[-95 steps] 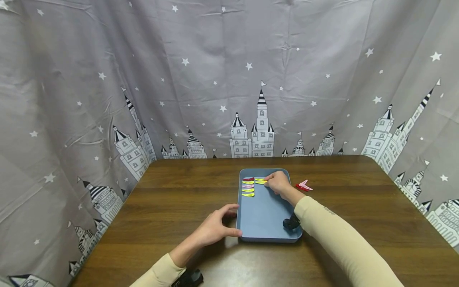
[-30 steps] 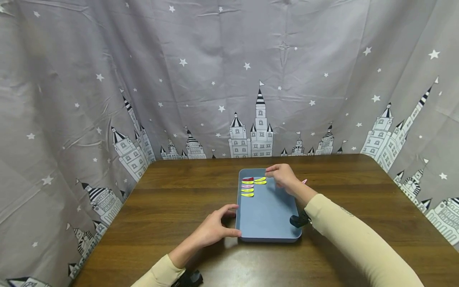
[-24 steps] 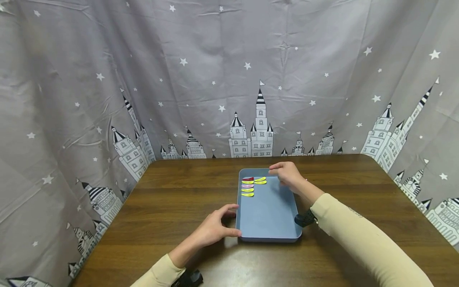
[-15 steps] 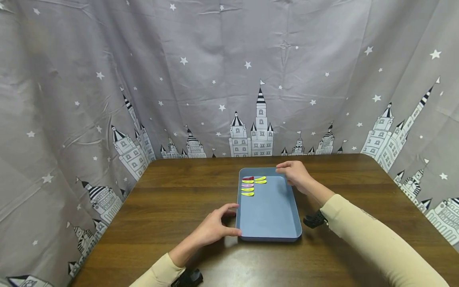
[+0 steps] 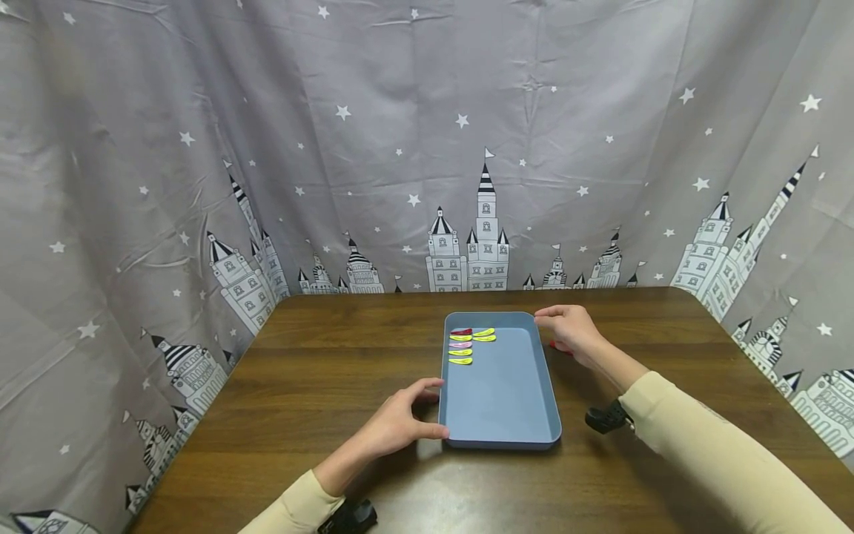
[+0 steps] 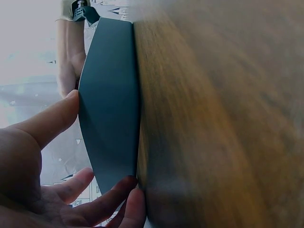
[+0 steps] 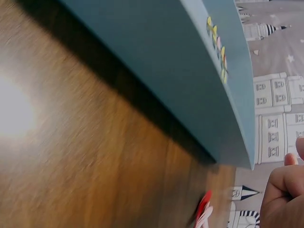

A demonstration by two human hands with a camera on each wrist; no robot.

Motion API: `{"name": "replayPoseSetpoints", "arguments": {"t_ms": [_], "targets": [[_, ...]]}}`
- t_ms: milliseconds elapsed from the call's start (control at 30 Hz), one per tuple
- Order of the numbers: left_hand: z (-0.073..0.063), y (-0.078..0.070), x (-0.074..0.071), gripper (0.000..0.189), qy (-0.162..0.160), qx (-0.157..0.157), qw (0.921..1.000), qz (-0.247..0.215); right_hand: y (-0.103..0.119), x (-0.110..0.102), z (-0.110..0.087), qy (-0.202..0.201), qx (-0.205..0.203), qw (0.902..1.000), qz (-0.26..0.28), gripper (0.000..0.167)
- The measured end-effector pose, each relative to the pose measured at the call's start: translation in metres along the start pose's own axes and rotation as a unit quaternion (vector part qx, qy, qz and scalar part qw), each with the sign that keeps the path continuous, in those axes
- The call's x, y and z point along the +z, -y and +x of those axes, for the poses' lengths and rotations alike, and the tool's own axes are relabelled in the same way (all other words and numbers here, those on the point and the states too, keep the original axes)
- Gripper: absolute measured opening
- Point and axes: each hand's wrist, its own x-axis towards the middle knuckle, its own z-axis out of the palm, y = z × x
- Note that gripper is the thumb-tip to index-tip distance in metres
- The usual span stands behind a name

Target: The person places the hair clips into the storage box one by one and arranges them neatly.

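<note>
A blue-grey tray [image 5: 503, 393] lies on the table, holding several snap hair clips at its far left. The left column has a dark red clip [image 5: 461, 331], a pink clip [image 5: 460, 345] and yellow clips [image 5: 460, 361]; two more yellow clips [image 5: 485, 338] lie beside it. My left hand [image 5: 395, 424] touches the tray's left side, thumb at the rim, fingers spread along the wall. Just past the right rim, my right hand [image 5: 572, 330] hovers with no clip visible in its fingers. Beneath it, partly hidden, lie a red clip [image 7: 204, 202] and a pale pink clip [image 7: 204, 217].
The brown wooden table [image 5: 320, 356] extends around the tray on every side. Behind it hangs a grey curtain [image 5: 373, 148] printed with castles and stars. Black wrist cameras [image 5: 607, 417] are strapped to both forearms.
My right hand has left the yellow clips at the tray's far end and moved right, across the rim, over the loose clips. My left hand has stayed at the tray's side.
</note>
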Motion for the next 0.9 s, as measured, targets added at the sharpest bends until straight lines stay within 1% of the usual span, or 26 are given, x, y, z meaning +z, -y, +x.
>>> {"name": "replayPoseSetpoints", "arguments": {"t_ms": [233,367,500,700,900], "targets": [[-0.001,-0.001,0.000,0.081,-0.002,0.005,1.0000,0.000,-0.011,-0.012,-0.004,-0.008,0.002,0.9999,0.010,0.045],[-0.002,-0.002,0.001,0.082,-0.003,0.010,0.9999,0.004,-0.018,-0.020,-0.006,-0.020,0.004,0.9996,-0.019,0.046],[-0.002,-0.003,0.001,0.082,-0.003,0.006,1.0000,-0.001,-0.025,-0.027,-0.008,-0.034,0.006,0.9985,-0.042,0.045],[-0.002,-0.003,0.001,0.082,-0.004,0.007,1.0000,0.000,-0.036,-0.037,-0.011,-0.030,0.006,0.9995,-0.012,0.044],[-0.001,-0.003,0.001,0.081,-0.002,0.004,1.0000,-0.002,-0.047,-0.044,-0.014,-0.031,0.007,0.9995,0.008,0.044]]}}
